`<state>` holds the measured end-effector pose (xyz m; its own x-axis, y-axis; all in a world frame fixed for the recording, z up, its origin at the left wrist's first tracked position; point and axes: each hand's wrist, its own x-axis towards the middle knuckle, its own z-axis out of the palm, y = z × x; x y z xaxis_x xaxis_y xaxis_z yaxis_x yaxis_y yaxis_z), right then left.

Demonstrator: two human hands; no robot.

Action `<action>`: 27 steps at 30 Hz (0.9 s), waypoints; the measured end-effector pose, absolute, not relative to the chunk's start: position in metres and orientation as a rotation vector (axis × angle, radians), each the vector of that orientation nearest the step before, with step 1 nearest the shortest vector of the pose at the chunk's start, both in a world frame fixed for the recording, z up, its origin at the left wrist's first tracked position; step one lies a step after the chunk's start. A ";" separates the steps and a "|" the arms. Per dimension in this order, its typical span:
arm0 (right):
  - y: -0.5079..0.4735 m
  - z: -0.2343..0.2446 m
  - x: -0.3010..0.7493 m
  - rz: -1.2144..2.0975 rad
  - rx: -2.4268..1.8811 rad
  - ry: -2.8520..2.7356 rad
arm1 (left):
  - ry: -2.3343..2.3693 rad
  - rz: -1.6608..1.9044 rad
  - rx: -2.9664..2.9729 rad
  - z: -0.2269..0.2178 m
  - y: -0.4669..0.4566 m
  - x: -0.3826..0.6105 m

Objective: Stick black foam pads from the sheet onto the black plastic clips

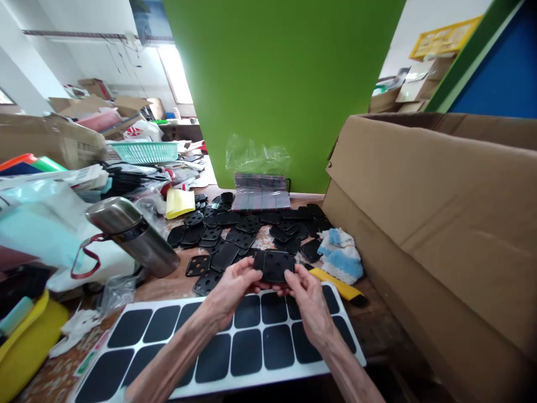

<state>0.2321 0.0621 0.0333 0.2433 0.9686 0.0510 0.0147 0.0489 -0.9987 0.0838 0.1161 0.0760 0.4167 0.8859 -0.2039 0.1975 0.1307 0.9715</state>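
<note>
Left hand (229, 290) and right hand (307, 305), both pinching inward

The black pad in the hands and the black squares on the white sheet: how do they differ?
The black pad shows round holes, while the black squares look solid. The black pad is raised between the left hand and right hand, while the black squares lie flat on the white sheet. The black pad is a single loose piece; the black squares sit in neat rows. Both are black with rounded corners.
</note>
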 end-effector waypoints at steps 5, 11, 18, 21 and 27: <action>0.042 0.056 0.222 0.775 -1.483 -1.311 | 1.105 0.759 2.160 0.078 0.083 0.078; 0.013 0.066 0.212 0.666 -1.343 -1.617 | 0.938 0.726 1.370 0.089 0.063 0.071; -0.006 0.040 0.188 0.041 -1.146 -2.086 | 0.712 0.828 0.488 0.064 0.029 0.059; -0.009 0.038 0.184 -0.048 -1.159 -2.103 | 0.524 0.839 0.376 0.056 0.023 0.050; -0.009 0.031 0.187 -0.091 -1.145 -2.042 | 0.421 0.823 0.263 0.055 0.021 0.050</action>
